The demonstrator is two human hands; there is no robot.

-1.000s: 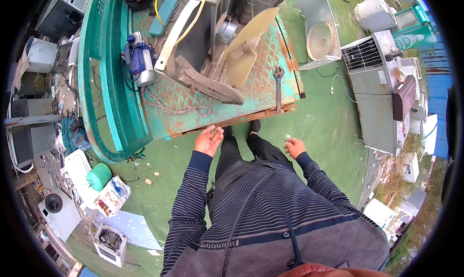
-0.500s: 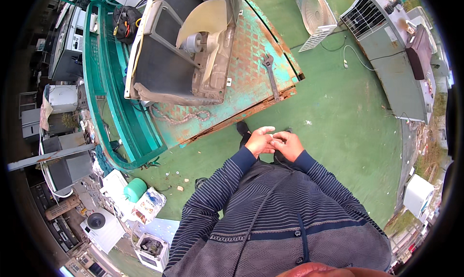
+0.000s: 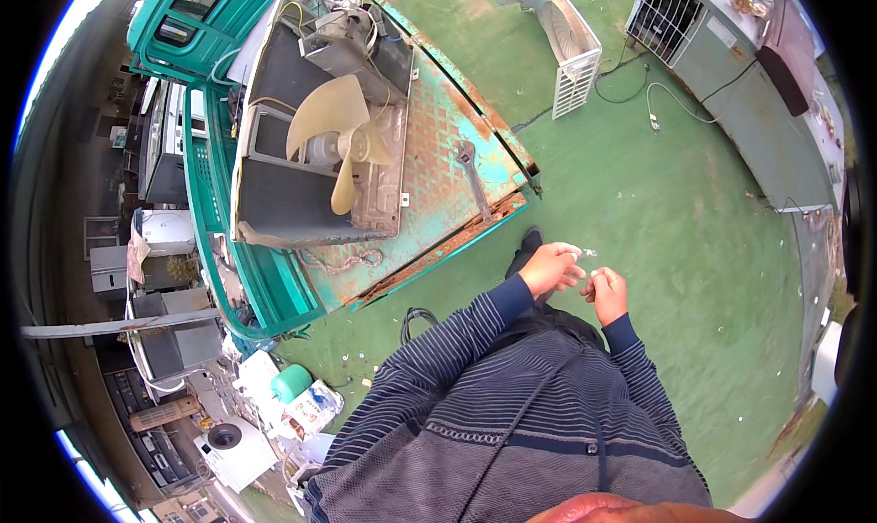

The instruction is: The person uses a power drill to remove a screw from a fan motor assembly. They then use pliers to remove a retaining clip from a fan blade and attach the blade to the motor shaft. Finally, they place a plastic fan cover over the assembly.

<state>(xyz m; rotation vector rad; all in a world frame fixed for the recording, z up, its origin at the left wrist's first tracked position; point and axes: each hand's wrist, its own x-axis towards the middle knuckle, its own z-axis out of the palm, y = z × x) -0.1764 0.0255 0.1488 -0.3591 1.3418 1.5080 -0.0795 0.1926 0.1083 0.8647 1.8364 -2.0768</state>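
My left hand is held in front of my waist, fingers loosely bent and apart, with nothing seen in it. Just right of it, not touching, my right hand is closed with thumb and fingers drawn together; whatever it may hold is hidden. Ahead of my hands, an adjustable wrench lies on a rusty turquoise cargo bed. An opened air-conditioner outdoor unit sits on that bed, its pale fan blade exposed. A frayed rope lies by the bed's near edge.
A detached casing with a fan grille stands on the green floor. At the right is a grey cabinet, with a loose cable beside it. Appliances, a teal container and a white bag crowd the left.
My hands were touching and have come apart, moving to the right. The view has turned, so the bed and outdoor unit appear farther left and more of the unit shows.
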